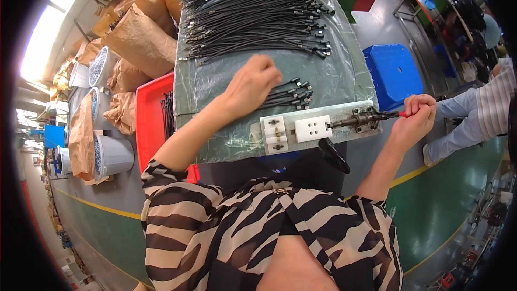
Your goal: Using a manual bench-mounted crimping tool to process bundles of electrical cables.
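My right hand point(414, 112) is closed round the red-tipped handle of a push-pull toggle clamp point(360, 120), at the right end of a metal plate point(318, 139). The clamp's rod reaches a white block point(313, 129) with several holes; a second white block point(276, 134) with brass-coloured parts sits left of it. My left hand point(253, 83) is over the table beside a small bunch of black cables point(291, 96). Its fingers are curled; whatever is in them is hidden. Below the plate hangs a black looped piece point(334, 156).
A large pile of black cables point(258, 19) covers the table's far part. At left are a red bin point(148, 124) with cables, brown paper bags point(142, 37) and grey buckets point(116, 156). A blue stool point(396, 75) stands at right, near another person's legs point(458, 124).
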Tool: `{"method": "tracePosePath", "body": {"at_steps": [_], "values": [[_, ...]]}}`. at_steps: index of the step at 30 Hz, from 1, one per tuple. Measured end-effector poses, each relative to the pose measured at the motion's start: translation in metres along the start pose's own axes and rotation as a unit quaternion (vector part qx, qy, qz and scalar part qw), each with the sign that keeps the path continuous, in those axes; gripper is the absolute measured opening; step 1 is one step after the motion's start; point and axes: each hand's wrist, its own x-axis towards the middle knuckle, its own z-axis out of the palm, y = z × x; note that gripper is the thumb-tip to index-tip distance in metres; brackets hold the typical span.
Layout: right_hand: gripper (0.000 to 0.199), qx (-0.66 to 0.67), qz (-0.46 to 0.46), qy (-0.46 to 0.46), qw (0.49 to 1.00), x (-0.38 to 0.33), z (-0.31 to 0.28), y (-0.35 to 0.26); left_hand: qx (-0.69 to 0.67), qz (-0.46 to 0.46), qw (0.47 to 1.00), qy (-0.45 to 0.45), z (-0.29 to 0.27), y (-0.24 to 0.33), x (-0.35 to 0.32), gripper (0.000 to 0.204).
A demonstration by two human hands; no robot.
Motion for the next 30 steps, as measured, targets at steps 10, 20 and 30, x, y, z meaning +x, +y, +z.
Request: {"method": "tracePosePath", "body": {"at_steps": [10, 20, 30], "values": [[0.015, -0.005, -0.010, 0.009, 1.000, -0.001, 0.002, 0.002, 0.061, -0.017, 0.997, 0.037, 0.028, -0.079, 0.085, 0.011], [0.015, -0.014, -0.013, 0.011, 1.000, -0.002, 0.001, 0.002, -0.050, 0.014, 0.999, -0.010, -0.009, 0.007, 0.075, 0.009], [0.015, 0.165, 0.185, 0.057, 0.967, 0.036, -0.050, 0.036, -0.072, -0.034, 0.994, -0.078, -0.061, 0.074, -0.068, 0.046]]}}
